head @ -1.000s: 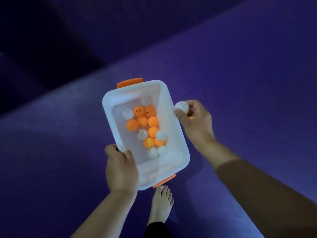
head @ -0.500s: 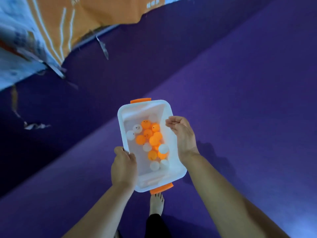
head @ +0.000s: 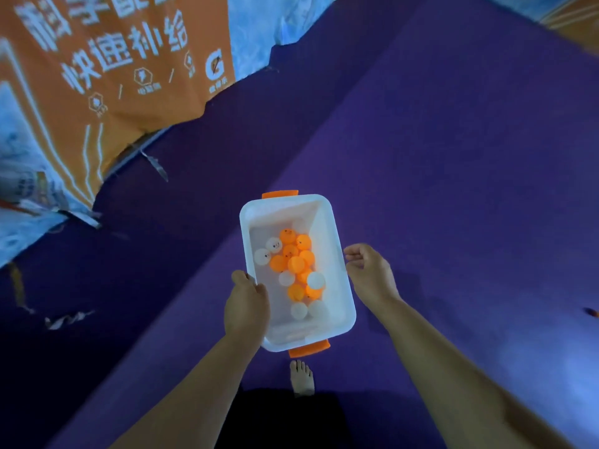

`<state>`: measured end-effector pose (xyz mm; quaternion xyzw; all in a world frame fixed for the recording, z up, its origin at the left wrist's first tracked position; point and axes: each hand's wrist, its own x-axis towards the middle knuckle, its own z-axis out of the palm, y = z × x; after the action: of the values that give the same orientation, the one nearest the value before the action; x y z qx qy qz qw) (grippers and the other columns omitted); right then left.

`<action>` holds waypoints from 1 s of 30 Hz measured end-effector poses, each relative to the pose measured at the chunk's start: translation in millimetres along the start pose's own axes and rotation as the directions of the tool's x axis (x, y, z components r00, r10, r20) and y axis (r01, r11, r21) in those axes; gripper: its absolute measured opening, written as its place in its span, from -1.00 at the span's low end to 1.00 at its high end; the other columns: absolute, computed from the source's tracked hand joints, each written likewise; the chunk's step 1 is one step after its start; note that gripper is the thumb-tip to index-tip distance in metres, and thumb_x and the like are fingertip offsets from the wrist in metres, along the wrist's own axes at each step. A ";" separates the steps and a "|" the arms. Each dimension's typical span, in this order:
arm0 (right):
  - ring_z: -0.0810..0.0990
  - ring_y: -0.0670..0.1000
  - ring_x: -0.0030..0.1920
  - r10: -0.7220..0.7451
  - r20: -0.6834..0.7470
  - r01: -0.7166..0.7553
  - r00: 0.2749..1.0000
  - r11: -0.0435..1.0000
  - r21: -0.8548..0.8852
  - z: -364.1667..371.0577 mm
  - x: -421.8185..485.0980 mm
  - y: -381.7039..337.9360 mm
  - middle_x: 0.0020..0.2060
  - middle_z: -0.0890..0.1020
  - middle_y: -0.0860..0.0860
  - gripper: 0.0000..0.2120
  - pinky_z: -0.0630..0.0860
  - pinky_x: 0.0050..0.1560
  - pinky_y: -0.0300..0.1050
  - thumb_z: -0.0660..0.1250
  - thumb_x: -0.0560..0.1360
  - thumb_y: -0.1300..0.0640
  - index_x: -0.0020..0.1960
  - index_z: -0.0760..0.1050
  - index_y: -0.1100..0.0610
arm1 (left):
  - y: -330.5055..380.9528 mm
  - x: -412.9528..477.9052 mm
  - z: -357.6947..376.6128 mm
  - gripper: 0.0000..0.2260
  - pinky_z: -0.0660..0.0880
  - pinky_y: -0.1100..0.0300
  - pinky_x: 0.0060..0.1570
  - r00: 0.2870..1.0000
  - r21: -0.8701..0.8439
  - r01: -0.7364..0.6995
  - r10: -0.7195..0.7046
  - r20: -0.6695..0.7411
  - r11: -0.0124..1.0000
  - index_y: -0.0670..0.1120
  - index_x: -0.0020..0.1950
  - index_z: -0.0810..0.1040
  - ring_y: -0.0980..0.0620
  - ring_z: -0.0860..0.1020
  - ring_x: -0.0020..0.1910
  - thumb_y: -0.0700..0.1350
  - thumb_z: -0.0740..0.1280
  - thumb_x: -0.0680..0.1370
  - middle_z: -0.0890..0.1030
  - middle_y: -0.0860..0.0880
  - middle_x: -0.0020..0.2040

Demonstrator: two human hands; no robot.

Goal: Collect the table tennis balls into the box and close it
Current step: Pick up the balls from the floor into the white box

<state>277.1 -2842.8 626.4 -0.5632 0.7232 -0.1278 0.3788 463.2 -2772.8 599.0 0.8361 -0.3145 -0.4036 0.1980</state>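
Underfoot, a purple floor (head: 460, 163) fills most of the head view, lighter on the right and falling into a darker band toward the left. Along the upper left stands an orange and pale blue banner (head: 113, 79) with white printed characters, its lower edge ragged. A few torn scraps (head: 66, 318) lie on the dark floor below it.

Both bare forearms reach in from the bottom of the picture. Between them the white plastic box (head: 285, 215) is held up above the floor, open, with no lid on it. It has an orange latch (head: 280, 194) on its far short end and another orange clip (head: 309, 348) on its near short end.

The left hand (head: 248, 306) grips the box's left long rim, with its fingers curled over the edge near the closer corner. The right hand (head: 369, 273) holds nothing. Its fingers are loosely bent and a little apart, just beside the right long rim, and whether the fingertips touch the rim cannot be told.

Below the box a bare foot (head: 302, 377) stands on the floor, with dark clothing (head: 282, 416) at the bottom edge.

Inside the box, the table tennis balls (head: 296, 264) lie in a heap on the bottom. The orange ones sit in the middle, and white balls (head: 274, 244) lie at the left side and toward the near end.

At the far right edge a small orange speck (head: 591, 312) sits on the floor, too blurred to identify.
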 end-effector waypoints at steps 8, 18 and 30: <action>0.56 -0.07 -0.03 0.181 -0.103 -0.175 0.978 0.982 0.070 -8.4 -113.2 23.7 0.00 0.56 -0.14 -0.64 0.56 -0.12 -0.15 0.23 0.51 0.14 0.29 0.35 -0.08 | -1.8 -49.6 -39.5 -0.93 0.35 0.10 -0.30 0.953 0.105 -0.255 0.232 0.196 0.961 -0.15 -0.07 0.27 -0.17 0.49 -0.22 -0.19 0.15 0.55 0.50 -0.11 -0.18; 0.55 -0.02 -0.09 0.469 -0.310 -0.376 0.827 0.871 0.317 -52.1 -251.6 101.3 -0.08 0.57 -0.07 -0.64 0.54 -0.15 -0.12 0.21 0.48 0.16 0.26 0.37 -0.05 | 17.8 -153.9 11.0 -0.89 0.37 0.05 -0.26 0.783 0.253 -0.531 0.354 0.511 0.809 -0.21 0.00 0.31 -0.24 0.54 -0.13 -0.17 0.13 0.56 0.57 -0.24 -0.05; 0.50 -0.03 -0.21 0.750 -0.424 -0.417 0.508 0.645 0.641 -97.5 -432.3 254.6 -0.23 0.53 -0.09 -0.81 0.46 -0.17 -0.12 0.28 0.49 0.11 0.10 0.48 -0.01 | 8.8 -334.1 142.0 -0.87 0.33 0.11 -0.29 0.448 0.201 -0.824 0.391 0.804 0.530 -0.20 0.02 0.30 -0.14 0.44 -0.23 -0.14 0.14 0.57 0.52 -0.20 -0.09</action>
<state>60.9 -2387.6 711.6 -0.0836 0.9042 -0.3437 0.2393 187.3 -2561.1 703.4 0.4593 -0.7617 -0.4540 -0.0525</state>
